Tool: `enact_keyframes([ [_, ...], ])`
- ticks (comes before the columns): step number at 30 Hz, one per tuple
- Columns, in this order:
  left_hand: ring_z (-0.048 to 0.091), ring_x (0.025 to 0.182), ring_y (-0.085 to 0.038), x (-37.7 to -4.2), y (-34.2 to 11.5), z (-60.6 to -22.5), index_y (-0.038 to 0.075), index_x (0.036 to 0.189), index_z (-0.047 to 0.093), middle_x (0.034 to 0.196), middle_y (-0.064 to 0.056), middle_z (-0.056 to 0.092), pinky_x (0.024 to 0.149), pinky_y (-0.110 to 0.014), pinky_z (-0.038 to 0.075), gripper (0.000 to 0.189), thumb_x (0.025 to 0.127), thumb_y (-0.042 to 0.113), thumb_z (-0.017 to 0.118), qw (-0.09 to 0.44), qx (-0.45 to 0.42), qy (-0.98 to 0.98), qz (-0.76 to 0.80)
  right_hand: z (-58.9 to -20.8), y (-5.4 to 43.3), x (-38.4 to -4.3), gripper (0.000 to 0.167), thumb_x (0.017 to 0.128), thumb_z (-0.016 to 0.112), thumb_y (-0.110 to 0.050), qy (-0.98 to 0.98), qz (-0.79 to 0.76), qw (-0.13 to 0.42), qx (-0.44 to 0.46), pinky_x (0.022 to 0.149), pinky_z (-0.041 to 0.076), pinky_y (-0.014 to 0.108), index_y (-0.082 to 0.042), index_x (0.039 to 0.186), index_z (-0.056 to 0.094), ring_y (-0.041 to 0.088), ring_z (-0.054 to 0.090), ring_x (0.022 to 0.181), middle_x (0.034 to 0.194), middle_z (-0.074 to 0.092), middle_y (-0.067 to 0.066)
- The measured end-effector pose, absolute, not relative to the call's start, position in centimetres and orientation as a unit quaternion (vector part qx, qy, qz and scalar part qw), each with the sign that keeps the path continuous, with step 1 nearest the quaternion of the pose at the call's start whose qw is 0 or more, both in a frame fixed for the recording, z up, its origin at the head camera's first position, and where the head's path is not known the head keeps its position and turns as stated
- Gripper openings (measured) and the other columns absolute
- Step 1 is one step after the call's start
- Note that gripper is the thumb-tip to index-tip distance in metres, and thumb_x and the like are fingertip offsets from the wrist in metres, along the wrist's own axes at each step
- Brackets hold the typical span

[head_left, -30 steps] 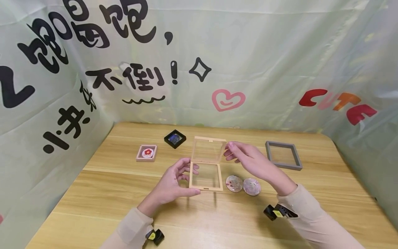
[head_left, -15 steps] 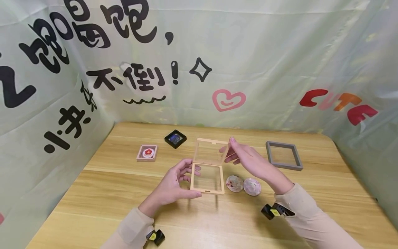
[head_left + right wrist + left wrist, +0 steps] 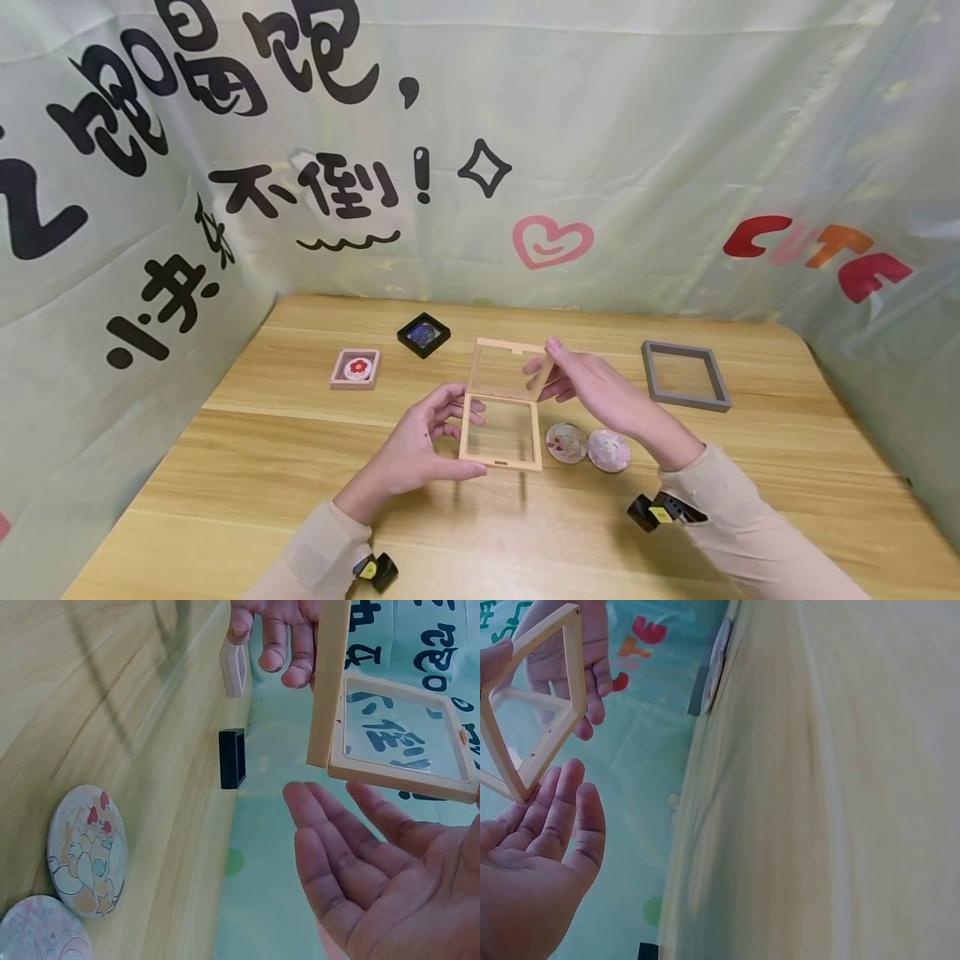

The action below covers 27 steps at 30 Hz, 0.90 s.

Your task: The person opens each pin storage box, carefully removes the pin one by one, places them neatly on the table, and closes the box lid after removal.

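A hinged peach-coloured display frame (image 3: 500,467) with clear panes stands unfolded above the table, in the middle of the head view. My left hand (image 3: 405,442) holds its lower half by the left side, thumb along the front edge and fingers behind. The lid (image 3: 477,367) is raised. At the lid's right edge, my right hand (image 3: 600,387) has its thumb on the upper corner and loosely extended fingers behind the pane. In the right wrist view those fingers (image 3: 360,855) lie below the lid. Two round printed badges (image 3: 566,442) (image 3: 608,451) lie right of the frame.
On the wooden table (image 3: 300,475), a pink frame (image 3: 336,386) with a red-flower badge stands at left. Behind it is a small black frame (image 3: 403,336) with a blue item inside. A grey frame (image 3: 686,403) lies at right. A printed cloth (image 3: 645,167) surrounds the table.
The lid's top edge has moved slightly down and right in the head view. My right hand has shifted a little left, its fingers now further behind the lid. My left hand's hold is unchanged.
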<state>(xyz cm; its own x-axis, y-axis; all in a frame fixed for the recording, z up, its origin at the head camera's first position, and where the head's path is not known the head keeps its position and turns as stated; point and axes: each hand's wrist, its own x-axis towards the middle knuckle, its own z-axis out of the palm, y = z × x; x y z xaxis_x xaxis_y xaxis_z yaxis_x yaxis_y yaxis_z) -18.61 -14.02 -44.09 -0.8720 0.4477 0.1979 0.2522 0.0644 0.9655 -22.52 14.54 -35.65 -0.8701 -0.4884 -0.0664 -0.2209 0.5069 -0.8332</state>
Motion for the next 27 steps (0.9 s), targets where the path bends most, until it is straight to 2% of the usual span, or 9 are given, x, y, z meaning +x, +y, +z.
enact_keyframes([
  [5, 0.065, 0.122, -0.035, -18.6, -14.1, -44.1, 0.007, 0.146, 0.054, 0.141, -0.028, 0.062, 0.095, -0.029, 0.06, 0.084, 0.073, 0.007, 0.096, 0.078, 0.239, 0.726, 0.64, -35.8, 14.6, -22.4, 0.07, 0.118, 0.022, -0.05, 0.849, -0.454, 0.155, -0.22, 0.1, 0.062, 0.047, -0.001, 0.137, 0.068, 0.031, 0.077, 0.109, 0.115, 0.079, 0.015],
  [8, 0.065, 0.122, -0.038, -18.7, -14.1, -44.2, 0.007, 0.146, 0.054, 0.141, -0.028, 0.062, 0.096, -0.029, 0.06, 0.084, 0.073, 0.007, 0.096, 0.078, 0.238, 0.726, 0.641, -36.0, 14.7, -22.3, 0.067, 0.118, 0.024, -0.047, 0.846, -0.453, 0.156, -0.235, 0.101, 0.061, 0.046, 0.0, 0.141, 0.066, 0.029, 0.075, 0.111, 0.115, 0.079, 0.012],
  [15, 0.067, 0.121, -0.029, -18.7, -14.3, -44.3, 0.007, 0.146, 0.054, 0.141, -0.028, 0.063, 0.096, -0.028, 0.06, 0.082, 0.075, 0.009, 0.095, 0.079, 0.231, 0.728, 0.641, -36.7, 15.4, -22.2, 0.053, 0.118, 0.036, -0.038, 0.842, -0.437, 0.14, -0.283, 0.102, 0.06, 0.04, 0.001, 0.143, 0.061, 0.027, 0.073, 0.117, 0.121, 0.077, 0.011],
  [19, 0.067, 0.12, -0.028, -18.8, -14.3, -44.3, 0.007, 0.146, 0.054, 0.141, -0.027, 0.064, 0.094, -0.027, 0.059, 0.081, 0.076, 0.01, 0.094, 0.076, 0.232, 0.728, 0.641, -37.1, 15.6, -22.2, 0.048, 0.117, 0.043, -0.036, 0.834, -0.447, 0.145, -0.29, 0.101, 0.059, 0.034, -0.002, 0.146, 0.059, 0.025, 0.072, 0.117, 0.124, 0.076, 0.012],
  [23, 0.067, 0.12, -0.026, -18.7, -14.3, -44.1, 0.006, 0.146, 0.053, 0.139, -0.026, 0.066, 0.096, -0.027, 0.058, 0.08, 0.077, 0.012, 0.093, 0.076, 0.226, 0.734, 0.636, -37.5, 15.6, -22.2, 0.042, 0.112, 0.057, -0.031, 0.819, -0.464, 0.145, -0.306, 0.101, 0.058, 0.028, -0.003, 0.144, 0.061, 0.024, 0.069, 0.12, 0.135, 0.072, 0.013],
  [27, 0.068, 0.117, -0.021, -18.7, -14.3, -44.1, 0.004, 0.146, 0.053, 0.136, -0.022, 0.068, 0.101, -0.037, 0.06, 0.079, 0.078, 0.012, 0.092, 0.071, 0.22, 0.732, 0.641, -37.8, 15.5, -22.1, 0.045, 0.103, 0.073, -0.025, 0.811, -0.461, 0.122, -0.338, 0.102, 0.057, 0.029, -0.003, 0.141, 0.063, 0.021, 0.067, 0.117, 0.137, 0.071, 0.01],
])
